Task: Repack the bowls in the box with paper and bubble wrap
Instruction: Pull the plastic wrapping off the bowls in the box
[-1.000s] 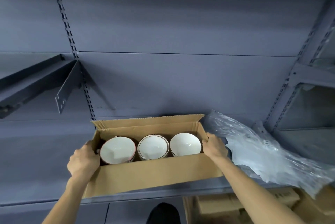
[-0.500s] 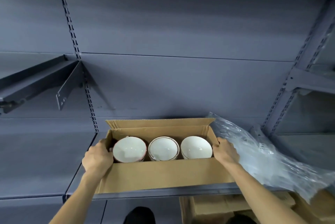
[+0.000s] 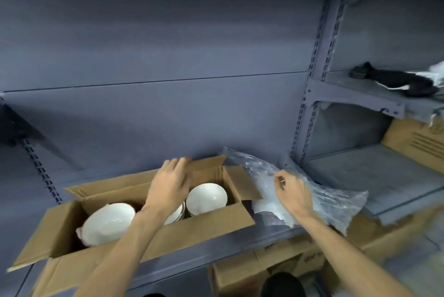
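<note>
An open cardboard box lies on a grey metal shelf. Three white bowls sit in a row inside it: a left bowl, a middle bowl mostly hidden by my arm, and a right bowl. My left hand hovers over the middle of the box with its fingers spread, holding nothing. To the right of the box lies a sheet of clear bubble wrap. My right hand rests on the wrap with fingers curled; its grip is not clear.
More cardboard boxes stand under the shelf. The bay to the right has a shelf bearing another box, and a higher shelf with a dark object. Slotted uprights divide the bays.
Both hands have left the box ends. My left hand moved over the bowls and my right hand moved right onto the bubble wrap. The view swung right, and the box now sits lower left.
</note>
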Demonstrator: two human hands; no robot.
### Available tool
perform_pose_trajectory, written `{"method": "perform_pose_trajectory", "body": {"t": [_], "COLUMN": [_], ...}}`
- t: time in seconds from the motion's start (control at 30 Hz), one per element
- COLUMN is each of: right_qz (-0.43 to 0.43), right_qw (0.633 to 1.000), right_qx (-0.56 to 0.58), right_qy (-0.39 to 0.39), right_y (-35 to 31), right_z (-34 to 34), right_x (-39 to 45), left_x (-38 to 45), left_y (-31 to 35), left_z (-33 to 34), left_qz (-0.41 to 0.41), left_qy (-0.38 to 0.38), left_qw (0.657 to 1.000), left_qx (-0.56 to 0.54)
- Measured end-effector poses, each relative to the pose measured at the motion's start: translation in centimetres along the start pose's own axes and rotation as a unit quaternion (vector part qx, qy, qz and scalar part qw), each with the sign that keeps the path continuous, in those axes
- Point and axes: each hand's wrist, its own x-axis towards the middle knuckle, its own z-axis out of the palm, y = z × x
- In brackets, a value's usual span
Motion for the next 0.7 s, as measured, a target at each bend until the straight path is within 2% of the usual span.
{"method": "perform_pose_trajectory", "body": {"t": [0.1,0.2,0.4,0.53,0.6,0.7], "right_qz": [0.02,0.068,0.165,0.181,0.17,0.112], "right_qw": [0.999,0.997,0.977,0.973,0.976,0.99], "right_qx": [-0.012,-0.037,-0.091,-0.021,0.035,0.074], "right_qy": [0.031,0.026,-0.102,-0.144,-0.134,-0.04], "right_y": [2.9,6.4,8.8,8.9,8.8,7.2], "right_z": [-2.1,-3.6,-2.6,-1.2,-1.1,-1.9], "right_x": [0.3,0.3,0.0,0.0,0.1,0.6], "left_x": [3.2,6.0,8.7,8.6,8.7,9.3], "left_y": [4.4,8.1,14.0,15.2,15.0,14.1], "left_z": [3.7,7.3,13.1,14.5,14.4,13.4], "left_qz": [0.1,0.132,0.202,0.227,0.23,0.216], "left_qy": [-0.076,-0.134,-0.194,-0.203,-0.201,-0.195], "left_qw": [0.992,0.982,0.96,0.952,0.952,0.956], "left_qx": [-0.017,-0.002,0.012,-0.025,-0.028,-0.027]}}
